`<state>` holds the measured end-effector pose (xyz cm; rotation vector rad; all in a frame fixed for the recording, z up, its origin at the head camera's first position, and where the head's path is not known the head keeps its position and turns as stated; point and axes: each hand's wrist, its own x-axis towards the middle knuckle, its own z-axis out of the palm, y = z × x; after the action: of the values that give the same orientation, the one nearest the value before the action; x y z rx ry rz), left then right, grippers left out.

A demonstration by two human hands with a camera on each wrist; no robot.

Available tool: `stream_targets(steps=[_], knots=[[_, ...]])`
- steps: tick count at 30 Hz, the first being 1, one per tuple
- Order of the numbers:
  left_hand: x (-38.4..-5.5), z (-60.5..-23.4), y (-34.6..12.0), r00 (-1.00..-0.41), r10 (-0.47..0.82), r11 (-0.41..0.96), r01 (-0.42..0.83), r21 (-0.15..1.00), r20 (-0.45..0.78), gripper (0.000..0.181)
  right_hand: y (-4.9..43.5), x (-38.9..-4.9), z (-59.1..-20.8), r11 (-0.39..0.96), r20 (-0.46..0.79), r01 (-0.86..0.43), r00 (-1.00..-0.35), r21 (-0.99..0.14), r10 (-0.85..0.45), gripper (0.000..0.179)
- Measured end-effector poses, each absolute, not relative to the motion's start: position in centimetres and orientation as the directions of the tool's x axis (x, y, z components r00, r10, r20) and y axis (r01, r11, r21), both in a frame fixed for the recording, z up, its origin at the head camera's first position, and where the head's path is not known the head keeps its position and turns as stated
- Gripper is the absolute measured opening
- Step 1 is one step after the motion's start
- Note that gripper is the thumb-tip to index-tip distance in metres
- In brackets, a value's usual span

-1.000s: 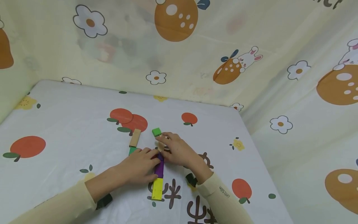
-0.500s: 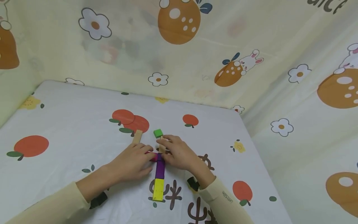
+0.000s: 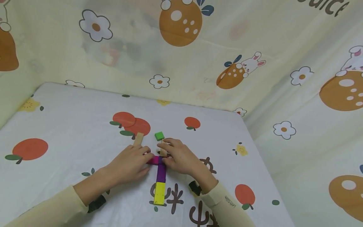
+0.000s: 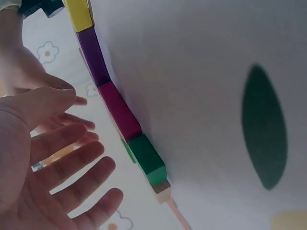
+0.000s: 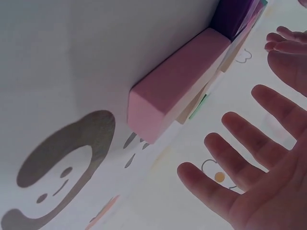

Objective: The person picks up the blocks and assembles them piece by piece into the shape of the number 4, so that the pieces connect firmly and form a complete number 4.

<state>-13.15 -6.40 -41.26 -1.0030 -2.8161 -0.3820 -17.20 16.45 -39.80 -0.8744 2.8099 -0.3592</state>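
Note:
A yellow block [image 3: 159, 193] and a purple block [image 3: 161, 173] lie end to end on the white cloth. From the far end of the purple one, a magenta block [image 3: 153, 160] runs left. My left hand [image 3: 129, 162] is over its left part, fingers loosely extended. The left wrist view reveals a green block [image 4: 147, 160] continuing that line, beside the fingers. My right hand [image 3: 181, 156] hovers at the junction, fingers spread, near a plain wooden block [image 3: 163, 152]. Beneath it, hidden from the head view, a pink block [image 5: 180, 76] adjoins a purple block [image 5: 232, 17].
Another wooden block [image 3: 138, 139] sticks out beyond my left hand. A small bright green block [image 3: 159, 136] lies past the right fingers. Black wrist devices [image 3: 97, 203] are on both wrists. Patterned curtains [image 3: 127, 56] rise behind the table and along its sides.
My left hand has shifted left, off the purple block, uncovering the magenta block and covering the green one at left. My right hand stays near the junction, almost unmoved.

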Motion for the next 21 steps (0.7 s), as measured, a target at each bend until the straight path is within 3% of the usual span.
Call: stream_targets(steps=[9,21], knots=[[-13.4,-41.0,-7.4,-0.820,0.554,0.791,0.573,0.214,0.147,0.038,16.3,-16.4,-39.4,0.774,-0.088,-0.592,-0.779,-0.224,-0.621,0.053],[-13.5,-41.4,-8.2,-0.835,0.535,0.819,0.550,0.164,0.132,0.040,16.1,-15.0,-39.1,0.763,-0.172,-0.620,-0.744,-0.181,-0.646,0.064]])
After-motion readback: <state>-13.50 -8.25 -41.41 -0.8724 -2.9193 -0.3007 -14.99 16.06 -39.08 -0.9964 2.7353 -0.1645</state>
